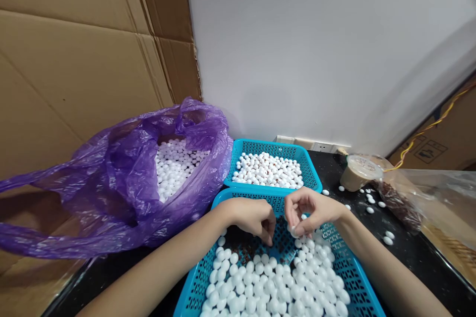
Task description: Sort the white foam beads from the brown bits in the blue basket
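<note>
My right hand (314, 209) pinches a small white ball (293, 231) between thumb and fingertips above the near blue basket (355, 277). Beside it, my left hand (253, 218) reaches down into the same basket, fingers drawn together and pointing at the basket floor. Whatever those fingertips hold is too small or hidden to make out. Small dark brown bits (240, 242) lie on the basket floor below the left hand. Many white balls (256, 287) fill the basket's near part and right side.
Behind stands a second blue basket (312, 171) of white balls with brown bits among them. A purple plastic bag (130, 158) of white balls lies left. Rightward are a lidded cup (359, 173), a clear bag of brown bits (399, 203) and loose balls on the black tabletop (409, 257).
</note>
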{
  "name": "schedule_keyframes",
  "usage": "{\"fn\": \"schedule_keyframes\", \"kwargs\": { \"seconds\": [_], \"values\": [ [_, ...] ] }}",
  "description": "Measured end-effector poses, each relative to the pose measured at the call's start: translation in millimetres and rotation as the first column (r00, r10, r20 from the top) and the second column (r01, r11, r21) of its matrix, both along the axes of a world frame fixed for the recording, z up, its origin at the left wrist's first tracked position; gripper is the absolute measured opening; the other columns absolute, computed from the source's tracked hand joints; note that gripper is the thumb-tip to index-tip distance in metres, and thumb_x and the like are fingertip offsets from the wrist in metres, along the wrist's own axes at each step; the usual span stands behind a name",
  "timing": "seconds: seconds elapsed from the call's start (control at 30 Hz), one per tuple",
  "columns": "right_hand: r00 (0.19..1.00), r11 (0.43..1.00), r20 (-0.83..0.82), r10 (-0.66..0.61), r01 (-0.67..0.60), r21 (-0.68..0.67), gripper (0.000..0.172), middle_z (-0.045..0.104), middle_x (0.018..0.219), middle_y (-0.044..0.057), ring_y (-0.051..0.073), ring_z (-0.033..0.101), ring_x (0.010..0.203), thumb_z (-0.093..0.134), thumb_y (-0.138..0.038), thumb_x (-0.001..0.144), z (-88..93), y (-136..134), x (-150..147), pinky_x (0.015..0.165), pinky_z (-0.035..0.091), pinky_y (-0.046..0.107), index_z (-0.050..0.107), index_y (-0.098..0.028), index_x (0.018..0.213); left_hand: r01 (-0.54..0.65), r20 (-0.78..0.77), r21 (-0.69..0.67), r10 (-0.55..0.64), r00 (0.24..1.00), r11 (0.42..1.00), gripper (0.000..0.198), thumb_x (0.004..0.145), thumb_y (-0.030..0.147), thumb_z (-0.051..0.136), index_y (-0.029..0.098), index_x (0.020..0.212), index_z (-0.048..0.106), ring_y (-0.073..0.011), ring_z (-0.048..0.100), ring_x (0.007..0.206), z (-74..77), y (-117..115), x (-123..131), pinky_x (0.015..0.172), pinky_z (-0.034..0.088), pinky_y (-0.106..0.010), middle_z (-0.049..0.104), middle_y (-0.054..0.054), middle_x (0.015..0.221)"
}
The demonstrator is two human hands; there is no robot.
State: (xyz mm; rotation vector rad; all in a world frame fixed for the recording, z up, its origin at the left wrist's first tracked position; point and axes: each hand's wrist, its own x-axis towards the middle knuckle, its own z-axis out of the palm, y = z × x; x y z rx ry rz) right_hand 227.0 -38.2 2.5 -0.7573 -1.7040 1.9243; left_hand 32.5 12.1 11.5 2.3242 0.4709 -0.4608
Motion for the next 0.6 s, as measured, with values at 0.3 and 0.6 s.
{"fn": "schedule_keyframes", "kwargs": {
  "seconds": [0.3, 0.6],
  "values": [
    [0.857, 0.925, -0.408, -0.314, 0.373, 0.07, 0.02, 0.057, 0.058, -0.004, 0.007, 0.054, 0.042, 0.069, -0.029, 0.07, -3.6, 8, 1, 0.038, 0.044, 0.015, 0.053, -0.017, 0.073, -0.143, 0.503, -0.367, 0.325, 0.801, 0.919, 0.015, 0.082, 0.028, 0.056, 0.014, 0.085, 0.059, -0.0106, 0.054, 0.073, 18.6, -3, 5, 0.069, 0.042, -0.023, 0.06, -0.002, 0.08],
    [0.799, 0.844, -0.415, -0.435, 0.522, 0.119, 0.014, 0.059, 0.064, -0.001, 0.009, 0.055, 0.051, 0.07, -0.025, 0.07, 4.9, 7, -6, 0.042, 0.045, 0.018, 0.065, -0.02, 0.082, -0.125, 0.613, -0.616, 0.573, 0.544, 0.778, 0.027, 0.081, 0.04, 0.056, 0.013, 0.077, 0.054, -0.0071, 0.039, 0.057, 19.0, 6, 6, 0.052, 0.029, -0.021, 0.045, 0.002, 0.068]
  ]
}}
